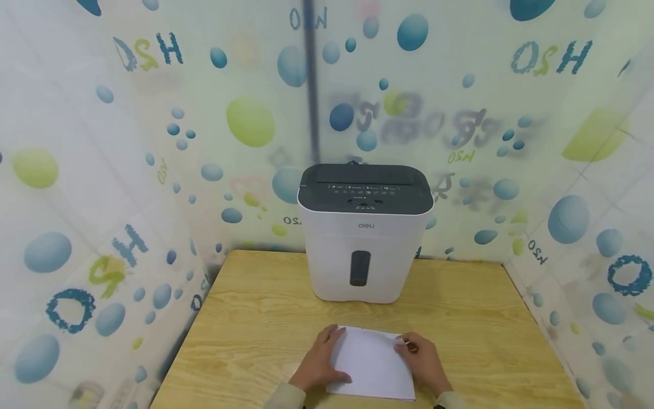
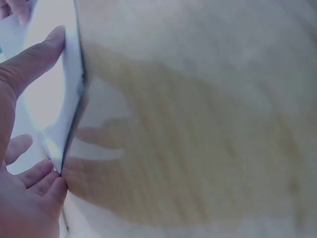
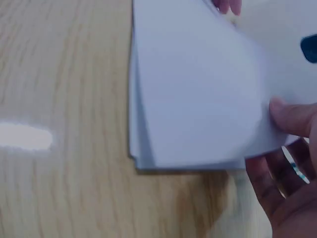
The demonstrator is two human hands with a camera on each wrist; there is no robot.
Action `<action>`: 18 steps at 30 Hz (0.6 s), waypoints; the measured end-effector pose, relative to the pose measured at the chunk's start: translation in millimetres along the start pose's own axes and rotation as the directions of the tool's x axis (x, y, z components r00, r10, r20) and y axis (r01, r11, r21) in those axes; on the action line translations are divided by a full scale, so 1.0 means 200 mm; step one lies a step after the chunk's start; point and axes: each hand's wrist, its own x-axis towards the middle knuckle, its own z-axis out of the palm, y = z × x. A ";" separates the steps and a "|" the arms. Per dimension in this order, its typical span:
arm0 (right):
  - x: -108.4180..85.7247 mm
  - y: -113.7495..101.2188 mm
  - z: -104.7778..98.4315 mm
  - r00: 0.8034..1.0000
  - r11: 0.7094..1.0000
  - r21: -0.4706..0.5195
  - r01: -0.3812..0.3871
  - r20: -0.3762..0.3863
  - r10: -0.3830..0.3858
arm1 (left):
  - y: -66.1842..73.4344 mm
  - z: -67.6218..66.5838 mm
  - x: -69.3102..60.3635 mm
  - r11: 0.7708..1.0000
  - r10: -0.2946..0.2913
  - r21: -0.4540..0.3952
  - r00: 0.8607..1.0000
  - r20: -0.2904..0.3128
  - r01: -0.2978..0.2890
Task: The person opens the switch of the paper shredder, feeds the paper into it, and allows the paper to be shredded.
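A small stack of white paper [image 1: 370, 366] lies flat on the wooden table, with edges of lower sheets showing in the right wrist view. My right hand [image 1: 424, 362] pinches the top sheet [image 3: 203, 94] near its far right corner, thumb above and fingers beneath. That side of the sheet is raised and bowed off the stack. On the opposite side, my left hand [image 1: 319, 360] rests against the stack. Its thumb [image 2: 47, 52] lies on the paper and its fingertips [image 2: 52, 181] touch the far left corner.
Behind the paper stands a white paper shredder [image 1: 365, 250] with a dark top, a feed slot and a small dark window. The wooden table [image 1: 245, 335] extends to both sides. Patterned sheeting [image 1: 240, 187] with coloured dots closes off the back and sides.
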 end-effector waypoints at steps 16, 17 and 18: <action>0.01 -0.03 -0.07 0.993 0.997 0.055 -0.060 0.104 0.054 | -0.06 -0.08 0.09 0.974 0.159 -0.125 0.961 -0.228 -0.191; 0.01 -0.03 -0.07 0.992 0.997 0.047 -0.066 0.111 0.060 | -0.06 -0.08 0.09 0.972 0.163 -0.133 0.961 -0.224 -0.196; 0.01 -0.03 -0.08 0.991 0.997 0.039 -0.070 0.118 0.065 | -0.06 -0.08 0.09 0.971 0.169 -0.132 0.961 -0.220 -0.201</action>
